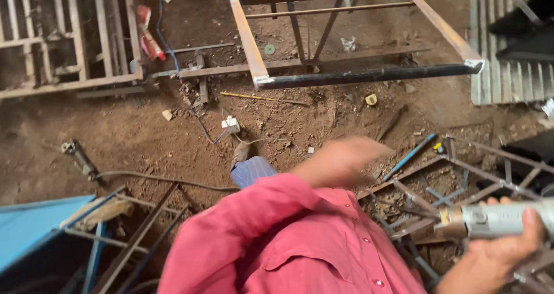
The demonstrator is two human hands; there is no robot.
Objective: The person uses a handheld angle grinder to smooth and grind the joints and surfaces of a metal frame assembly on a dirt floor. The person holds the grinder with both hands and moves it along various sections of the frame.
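My right hand [496, 259] is at the lower right, gripping the grey body of a hand-held power tool [496, 219] with a brass-coloured collar at its left end. My left hand [340, 158] sticks out of a pink sleeve in the middle of the view. It is motion-blurred above the dirt floor, with nothing visible in it, and its fingers cannot be made out. My pink shirt [311, 248] fills the lower centre. Just beyond the arm are my shoe [241, 152] and a striped trouser leg [254, 170].
A rusty square-tube frame [248, 40] lies at the top centre, and a metal grille [75, 40] at the top left. Welded bars [461, 178] lie under the tool. A blue sheet [34, 225] is at the lower left. Cables and a white plug [231, 124] cross the dirt.
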